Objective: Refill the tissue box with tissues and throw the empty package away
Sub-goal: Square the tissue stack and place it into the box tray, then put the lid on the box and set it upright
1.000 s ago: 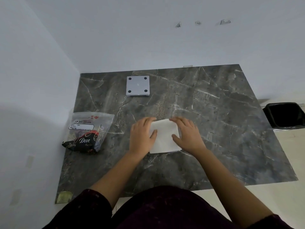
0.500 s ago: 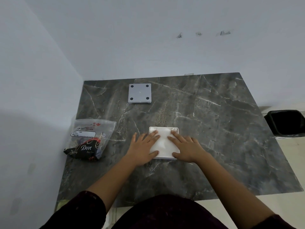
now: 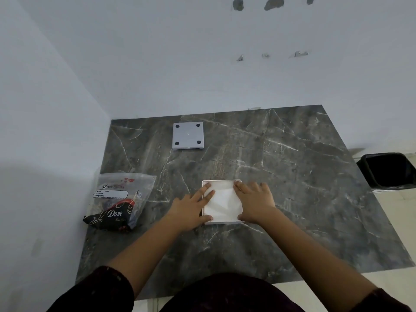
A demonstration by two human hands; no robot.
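Note:
A square white tissue box (image 3: 221, 181) stands open-topped on the dark marble table (image 3: 292, 176), near its middle. A stack of white tissues (image 3: 222, 202) lies inside it, slightly creased. My left hand (image 3: 191, 210) rests flat at the box's left side, fingertips on the tissues and thumb along the front rim. My right hand (image 3: 255, 203) lies flat over the right side, fingers spread on the tissues. A clear plastic package (image 3: 119, 199) with a black Dove print lies at the table's left edge.
A grey square panel (image 3: 188, 135) with black round feet at its corners lies at the back of the table. A black bin (image 3: 388, 171) stands on the floor beyond the table's right edge. Walls close off the left and back.
The tissue stack I held between both hands now sits inside the white box. My hands have slid apart toward the box's sides, and the view has tilted upward.

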